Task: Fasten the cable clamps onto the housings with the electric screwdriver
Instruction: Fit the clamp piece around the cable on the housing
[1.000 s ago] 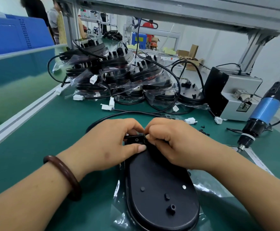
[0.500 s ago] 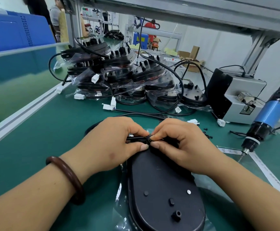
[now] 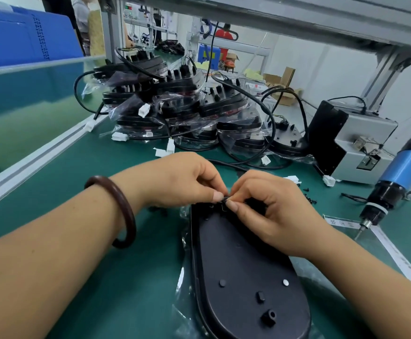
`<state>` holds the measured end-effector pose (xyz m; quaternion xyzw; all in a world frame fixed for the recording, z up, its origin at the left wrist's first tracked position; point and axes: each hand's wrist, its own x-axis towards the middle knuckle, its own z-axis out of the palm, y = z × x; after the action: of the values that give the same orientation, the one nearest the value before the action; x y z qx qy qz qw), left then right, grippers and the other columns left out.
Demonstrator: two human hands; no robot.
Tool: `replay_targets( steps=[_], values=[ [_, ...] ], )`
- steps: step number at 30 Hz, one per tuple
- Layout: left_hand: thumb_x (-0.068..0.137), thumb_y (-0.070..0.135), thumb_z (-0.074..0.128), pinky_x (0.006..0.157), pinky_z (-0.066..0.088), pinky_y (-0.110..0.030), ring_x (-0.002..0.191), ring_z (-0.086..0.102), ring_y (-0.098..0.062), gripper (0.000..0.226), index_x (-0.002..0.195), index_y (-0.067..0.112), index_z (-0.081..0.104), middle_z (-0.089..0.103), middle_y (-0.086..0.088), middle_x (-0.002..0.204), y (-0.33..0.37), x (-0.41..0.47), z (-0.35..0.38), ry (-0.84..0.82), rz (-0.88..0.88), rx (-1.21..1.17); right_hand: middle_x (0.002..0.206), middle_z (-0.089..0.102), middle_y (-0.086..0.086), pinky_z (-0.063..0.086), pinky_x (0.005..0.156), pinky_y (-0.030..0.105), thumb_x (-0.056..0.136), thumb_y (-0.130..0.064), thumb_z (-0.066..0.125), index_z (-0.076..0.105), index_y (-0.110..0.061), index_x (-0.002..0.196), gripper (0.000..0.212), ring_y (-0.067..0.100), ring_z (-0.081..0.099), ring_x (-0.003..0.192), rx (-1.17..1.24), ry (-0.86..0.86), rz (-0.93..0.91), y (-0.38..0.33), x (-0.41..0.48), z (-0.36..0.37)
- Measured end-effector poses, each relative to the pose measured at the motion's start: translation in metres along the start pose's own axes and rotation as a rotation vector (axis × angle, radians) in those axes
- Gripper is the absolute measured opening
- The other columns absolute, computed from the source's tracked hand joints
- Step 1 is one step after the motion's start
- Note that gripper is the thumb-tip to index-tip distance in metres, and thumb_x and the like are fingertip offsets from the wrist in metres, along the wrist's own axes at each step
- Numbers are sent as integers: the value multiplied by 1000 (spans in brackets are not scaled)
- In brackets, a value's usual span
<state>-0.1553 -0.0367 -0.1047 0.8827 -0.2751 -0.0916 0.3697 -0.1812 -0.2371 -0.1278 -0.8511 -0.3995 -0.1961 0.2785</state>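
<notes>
Both hands meet at the far end of a black oval housing (image 3: 243, 277), fingertips nearly touching. The left hand (image 3: 180, 179), fingers curled, pinches a small black cable clamp (image 3: 224, 199) between thumb and forefinger, and the right hand (image 3: 272, 206) pinches the same piece from the other side, its remaining fingers bent over the housing's edge. Most of the clamp is hidden by the fingers, so whether it is seated cannot be told. A dark brown bracelet (image 3: 123, 209) sits on the left wrist. The housing lies flat on a clear plastic bag (image 3: 181, 277) on the green tabletop (image 3: 52, 216), just in front of the person. The electric screwdriver (image 3: 395, 182), blue-bodied, hangs to the right with its bit pointing down near a white strip, untouched. A few loose black screws (image 3: 309, 194) lie beside the right hand. Behind the hands is a pile of bagged housings (image 3: 187, 111) with black cables and white connectors, and to its right a grey box (image 3: 360, 148).
</notes>
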Motion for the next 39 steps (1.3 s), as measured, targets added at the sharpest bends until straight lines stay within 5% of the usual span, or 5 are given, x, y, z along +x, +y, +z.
replay_targets(
  steps=[6, 18, 23, 31, 39],
  values=[
    [87, 23, 64, 57, 36, -1, 57, 52, 11, 16, 78, 36, 67, 66, 17, 66, 11, 8, -9, -103, -1, 209, 77, 63, 5, 49, 66, 33, 82, -8, 67, 67, -4, 76, 7, 18, 60, 72, -18, -16, 12, -1, 1, 0],
    [79, 15, 70, 83, 48, -10, 87, 63, 12, 30, 101, 34, 71, 72, 22, 92, 5, -21, 18, 130, 47, 5, 96, 47, -4, 46, 62, 35, 89, -13, 61, 58, -11, 77, 12, 16, 50, 69, -83, -104, 0, -1, -7, -3],
    [73, 26, 80, 66, 41, -1, 72, 62, 14, 19, 78, 44, 72, 69, 29, 76, 8, -16, 27, 248, 86, -22, 93, 62, -2, 46, 76, 21, 80, -6, 60, 72, -8, 94, 18, 8, 59, 84, 112, -44, 89, 1, -12, -9],
    [69, 30, 82, 67, 45, -8, 71, 63, 6, 19, 79, 43, 73, 71, 22, 78, 6, -15, 30, 290, 4, -36, 91, 72, 8, 55, 86, 48, 87, 9, 56, 66, -12, 92, 24, 23, 69, 91, 447, 210, 358, 4, -14, -17],
    [70, 31, 81, 72, 43, -4, 81, 62, 9, 25, 89, 44, 72, 69, 23, 87, 6, -17, 29, 304, 26, 21, 87, 70, 3, 55, 75, 36, 84, 4, 62, 72, -9, 89, 16, 20, 66, 82, 269, 230, 238, 4, -15, -27]
  ],
)
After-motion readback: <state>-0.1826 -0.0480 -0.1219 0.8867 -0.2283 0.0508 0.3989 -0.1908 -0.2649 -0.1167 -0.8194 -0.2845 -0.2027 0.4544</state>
